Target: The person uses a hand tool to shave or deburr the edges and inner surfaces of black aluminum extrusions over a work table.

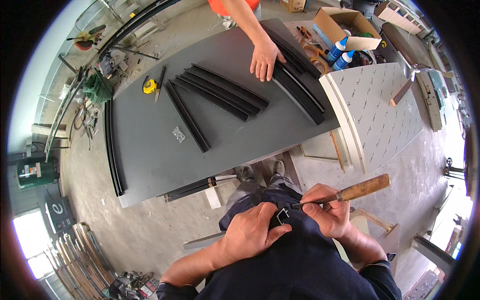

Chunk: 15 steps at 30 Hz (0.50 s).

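Below the near edge of the dark worktop [150, 165], I am gripping a metal profile [282, 216] in my left hand [250, 232], fingers clenched around it, while my right hand [327, 212] is grasping a wooden-handled file [362, 189] at its open end. Seemingly deburring; next calls for steady, short strokes. A co-worker's hand [265, 59] is resting on black curved strips [220, 92].

hands: left [250, 231] grips metal profile [283, 215]; right [327, 210] holds wooden-handled file [350, 192].
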Each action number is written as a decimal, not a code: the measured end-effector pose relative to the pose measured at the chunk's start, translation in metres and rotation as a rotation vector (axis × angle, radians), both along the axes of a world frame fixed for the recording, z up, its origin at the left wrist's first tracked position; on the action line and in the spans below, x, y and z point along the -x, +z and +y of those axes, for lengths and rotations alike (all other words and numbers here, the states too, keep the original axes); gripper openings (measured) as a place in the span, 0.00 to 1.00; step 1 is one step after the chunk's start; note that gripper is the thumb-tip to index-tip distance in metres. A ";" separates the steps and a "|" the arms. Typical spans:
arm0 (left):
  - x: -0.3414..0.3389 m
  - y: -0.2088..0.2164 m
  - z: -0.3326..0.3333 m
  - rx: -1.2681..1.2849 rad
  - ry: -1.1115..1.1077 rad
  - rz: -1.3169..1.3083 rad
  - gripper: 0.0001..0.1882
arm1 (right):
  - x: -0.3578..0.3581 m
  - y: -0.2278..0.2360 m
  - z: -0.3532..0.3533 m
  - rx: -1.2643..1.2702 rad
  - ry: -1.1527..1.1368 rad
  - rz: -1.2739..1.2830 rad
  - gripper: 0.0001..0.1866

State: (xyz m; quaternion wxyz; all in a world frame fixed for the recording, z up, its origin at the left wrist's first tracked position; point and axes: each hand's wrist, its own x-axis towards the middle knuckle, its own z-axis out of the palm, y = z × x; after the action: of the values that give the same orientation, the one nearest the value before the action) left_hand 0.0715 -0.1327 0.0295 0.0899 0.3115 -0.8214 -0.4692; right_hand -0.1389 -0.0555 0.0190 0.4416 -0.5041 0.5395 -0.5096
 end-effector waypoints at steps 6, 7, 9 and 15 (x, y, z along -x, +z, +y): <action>-0.032 -0.009 -0.010 -0.004 -0.141 0.043 0.20 | -0.038 0.017 -0.014 -0.029 0.127 0.055 0.06; -0.036 -0.008 -0.012 0.000 -0.168 0.038 0.20 | -0.044 0.018 -0.016 -0.044 0.147 0.071 0.07; -0.044 -0.010 -0.014 0.003 -0.188 0.062 0.19 | -0.056 0.019 -0.018 -0.034 0.178 0.152 0.07; -0.063 -0.012 -0.019 0.011 -0.214 0.080 0.19 | -0.076 0.024 -0.019 0.003 0.143 0.249 0.07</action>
State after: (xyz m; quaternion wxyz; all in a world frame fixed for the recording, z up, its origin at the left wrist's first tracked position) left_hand 0.1349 -0.1519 0.0179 0.0736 0.2027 -0.8484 -0.4835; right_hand -0.0632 -0.0744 0.0435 0.4056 -0.6012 0.5522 -0.4113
